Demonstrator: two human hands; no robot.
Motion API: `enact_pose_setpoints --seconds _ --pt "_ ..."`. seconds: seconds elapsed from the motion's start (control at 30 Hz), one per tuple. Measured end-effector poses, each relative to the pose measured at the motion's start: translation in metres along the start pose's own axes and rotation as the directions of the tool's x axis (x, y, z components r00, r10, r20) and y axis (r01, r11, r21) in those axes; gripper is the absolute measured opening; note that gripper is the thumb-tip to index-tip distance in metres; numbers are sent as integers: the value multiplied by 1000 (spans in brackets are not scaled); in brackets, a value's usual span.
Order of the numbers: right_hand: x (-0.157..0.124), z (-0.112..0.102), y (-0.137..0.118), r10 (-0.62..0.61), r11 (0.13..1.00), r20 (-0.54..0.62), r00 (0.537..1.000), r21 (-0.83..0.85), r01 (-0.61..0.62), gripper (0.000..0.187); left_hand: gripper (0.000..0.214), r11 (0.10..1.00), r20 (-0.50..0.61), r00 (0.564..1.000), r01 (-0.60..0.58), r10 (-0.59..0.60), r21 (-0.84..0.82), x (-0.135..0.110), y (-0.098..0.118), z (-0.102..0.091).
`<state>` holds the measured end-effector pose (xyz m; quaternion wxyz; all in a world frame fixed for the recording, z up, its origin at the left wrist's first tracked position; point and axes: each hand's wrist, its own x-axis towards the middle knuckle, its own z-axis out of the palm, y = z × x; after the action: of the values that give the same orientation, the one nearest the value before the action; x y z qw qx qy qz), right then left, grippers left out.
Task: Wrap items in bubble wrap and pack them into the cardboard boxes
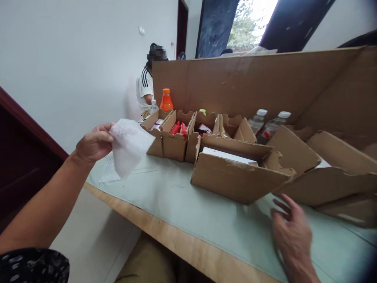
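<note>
My left hand [94, 144] is raised over the table's left end, fingers pinched on a white bubble-wrap pouch [129, 145] that hangs down from it. More bubble wrap [106, 172] lies on the table below it. My right hand [291, 232] hovers low over the pale green table cover [182, 196], fingers spread and holding nothing, just in front of an open cardboard box [235, 177] with a white flat item [228, 155] inside. A second open cardboard box [326, 177] stands to its right.
A row of small cardboard bins [176, 137] holds red packets [178, 128] and other goods. An orange bottle [166, 100] and two clear water bottles [266, 125] stand behind. A tall cardboard wall [250, 82] backs the table. Another person [145, 88] sits beyond. The wooden table edge [153, 228] runs diagonally.
</note>
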<state>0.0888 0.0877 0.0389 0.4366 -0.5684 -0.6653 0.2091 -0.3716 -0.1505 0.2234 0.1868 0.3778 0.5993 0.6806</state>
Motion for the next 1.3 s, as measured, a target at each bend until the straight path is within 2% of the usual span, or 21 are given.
enact_pose_setpoints --seconds 0.07,0.1,0.13,0.2,0.27,0.3,0.37,0.4,0.43,0.47,0.53,0.63,0.7,0.77,0.87,0.93,1.0,1.07,1.17,1.23,1.3 --pt "-14 -29 -22 -22 999 -102 995 36 25 63 19 998 191 980 49 -56 41 -23 10 14" --pt "-23 -43 -38 -71 993 -109 991 81 80 58 20 994 329 939 77 -100 82 -34 15 25" --pt "-33 -55 -55 -151 977 -75 986 140 160 53 23 987 479 865 99 -150 130 -44 19 38" --pt "-50 -70 -95 -416 875 63 907 299 381 53 24 970 742 629 104 -234 218 -61 27 70" --pt "-61 -70 -130 -631 755 290 720 443 483 71 20 963 894 359 73 -267 258 -76 33 103" --pt "-63 -66 -143 -681 723 411 606 504 472 80 17 964 929 259 59 -266 260 -82 34 118" --pt "-63 -54 -152 -685 729 624 377 582 361 73 12 966 951 169 44 -260 256 -90 33 139" --pt "-61 -49 -148 -650 759 700 294 587 282 61 8 965 950 174 23 -260 259 -91 31 144" --pt "-58 -47 -142 -608 794 753 252 572 205 51 4 963 944 203 -17 -261 270 -91 26 146" --pt "-56 -47 -132 -563 826 786 256 546 142 47 3 953 934 240 -78 -266 291 -90 20 145" --pt "-52 -57 -113 -496 863 788 364 495 103 43 7 908 917 288 -234 -277 348 -86 3 140" --pt "-51 -80 -94 -548 836 601 581 389 386 22 8 806 905 371 -458 -209 374 -79 -26 134" --pt "-55 -90 -88 -648 749 412 641 191 635 18 12 682 870 493 -632 -14 369 -77 -43 135" --pt "-62 -90 -78 -714 660 296 635 -17 751 26 15 488 817 541 -777 197 397 -78 -60 139" --pt "-80 -80 -47 -689 615 369 623 -156 773 36 20 266 852 457 -881 255 392 -90 -88 142" --pt "-93 -80 -19 -607 623 514 606 -165 765 34 20 258 915 357 -917 187 304 -103 -108 137" --pt "-101 -89 4 -530 659 604 596 -149 737 27 16 333 938 308 -911 158 243 -116 -123 128" --pt "-103 -101 16 -499 711 589 636 -142 689 28 24 429 918 355 -868 179 252 -126 -127 120" --pt "-98 -100 3 -510 757 478 715 -146 637 29 25 487 862 450 -822 234 296 -134 -120 127" --pt "-95 -75 -20 -537 747 466 703 -125 653 28 27 463 851 453 -834 266 299 -139 -119 145" --pt "-97 -38 -43 -573 707 530 625 -66 704 30 32 433 870 435 -848 234 307 -145 -125 165"
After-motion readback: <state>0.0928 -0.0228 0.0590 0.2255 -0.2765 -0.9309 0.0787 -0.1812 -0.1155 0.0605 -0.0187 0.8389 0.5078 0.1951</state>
